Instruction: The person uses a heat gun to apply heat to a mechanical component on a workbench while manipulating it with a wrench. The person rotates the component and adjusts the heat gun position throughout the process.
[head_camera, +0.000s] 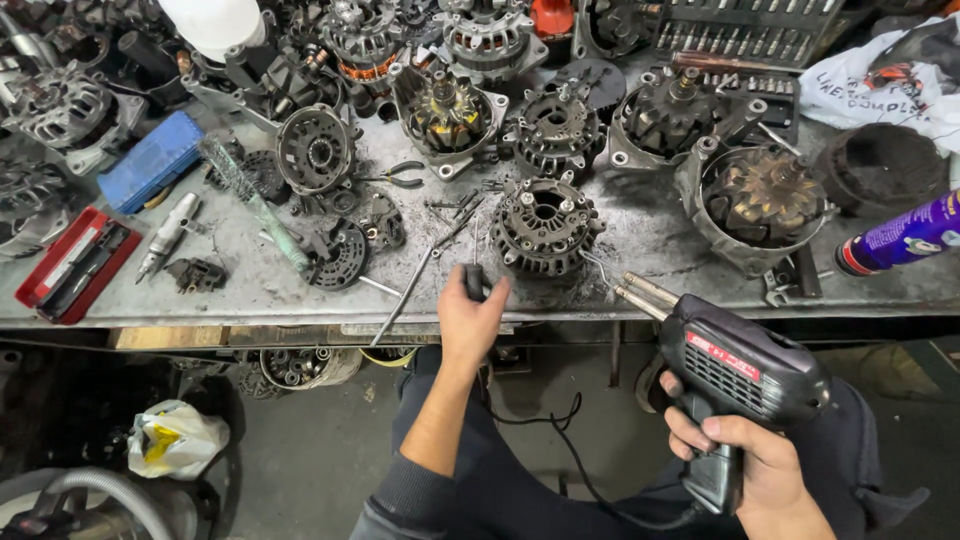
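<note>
While the workbench (640, 290) is buried in stripped alternator parts, one round alternator housing (545, 226) sits right ahead of the hands, with pliers (400, 176) and loose rods scattered just beside it. Left hand (470, 318) reaches up to the bench edge, fingers clamped on a small dark screwdriver handle (474, 280). Right hand (745, 462) hangs lower, fingers wrapped tight around a black soldering gun (735, 375), tip touching the housing's side. Red tray (40, 290) holds a few tools.

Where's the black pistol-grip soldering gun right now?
Head view, lower right: the black pistol-grip soldering gun is in the right hand, its tip at the bench edge beside the round grey alternator part.
</note>
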